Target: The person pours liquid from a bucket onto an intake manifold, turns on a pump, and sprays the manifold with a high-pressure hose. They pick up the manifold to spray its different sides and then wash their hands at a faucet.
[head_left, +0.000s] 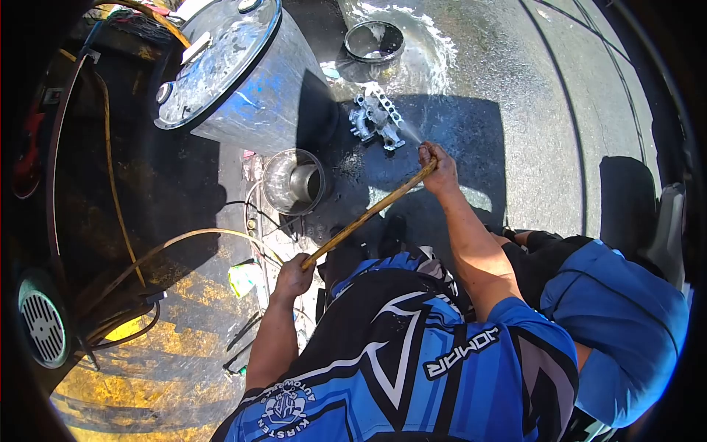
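Note:
A yellow-brown hose (368,214) runs between my two hands. My right hand (439,168) is closed round its front end, and a spray of water leaves the tip toward a silvery metal engine part (376,118) lying on the wet ground. Lower and to the left, my left hand (294,277) grips the same hose near my body. The metal part has a row of round openings along one side. It lies a short way ahead of my right hand, untouched by either hand.
A large grey-blue drum (258,99) stands at the upper left, with a clear container (272,184) below it. A black-rimmed bucket (374,42) is beyond the metal part. Another person in blue (618,309) is close at my right. Hoses and cables lie at left.

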{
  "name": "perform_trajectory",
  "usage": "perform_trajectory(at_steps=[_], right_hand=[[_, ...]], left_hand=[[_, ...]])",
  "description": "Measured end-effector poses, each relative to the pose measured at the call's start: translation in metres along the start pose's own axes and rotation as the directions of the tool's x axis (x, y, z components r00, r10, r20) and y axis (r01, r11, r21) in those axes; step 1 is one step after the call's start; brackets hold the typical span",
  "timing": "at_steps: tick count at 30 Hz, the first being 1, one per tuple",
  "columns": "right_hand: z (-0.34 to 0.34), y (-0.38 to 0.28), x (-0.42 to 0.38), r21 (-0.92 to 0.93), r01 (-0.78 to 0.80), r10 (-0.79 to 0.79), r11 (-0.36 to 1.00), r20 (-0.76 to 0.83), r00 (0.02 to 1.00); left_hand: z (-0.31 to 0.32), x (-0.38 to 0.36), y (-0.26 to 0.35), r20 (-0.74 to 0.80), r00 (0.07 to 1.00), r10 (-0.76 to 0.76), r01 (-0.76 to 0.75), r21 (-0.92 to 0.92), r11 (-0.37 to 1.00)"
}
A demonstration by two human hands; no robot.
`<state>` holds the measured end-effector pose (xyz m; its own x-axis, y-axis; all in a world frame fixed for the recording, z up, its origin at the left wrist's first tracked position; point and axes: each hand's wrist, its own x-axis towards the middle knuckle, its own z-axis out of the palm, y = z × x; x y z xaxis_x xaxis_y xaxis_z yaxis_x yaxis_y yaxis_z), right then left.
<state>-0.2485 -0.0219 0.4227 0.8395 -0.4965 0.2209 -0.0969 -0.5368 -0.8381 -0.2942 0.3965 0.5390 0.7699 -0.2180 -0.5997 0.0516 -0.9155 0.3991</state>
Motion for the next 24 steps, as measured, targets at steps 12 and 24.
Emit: perform_trajectory(at_steps=[12,24], right_hand=[[-0.003,-0.009,-0.001,-0.045,-0.016,0.017,0.999,0.005,1.000],[-0.004,-0.015,0.000,-0.052,-0.062,0.064,0.997,0.027,0.998]], left_hand=[[0.002,-0.001,-0.004,0.005,1.000,0.005,-0.005,0.019,1.000],[0.000,-0.002,-0.005,0.010,1.000,0.002,-0.002,0.010,1.000]])
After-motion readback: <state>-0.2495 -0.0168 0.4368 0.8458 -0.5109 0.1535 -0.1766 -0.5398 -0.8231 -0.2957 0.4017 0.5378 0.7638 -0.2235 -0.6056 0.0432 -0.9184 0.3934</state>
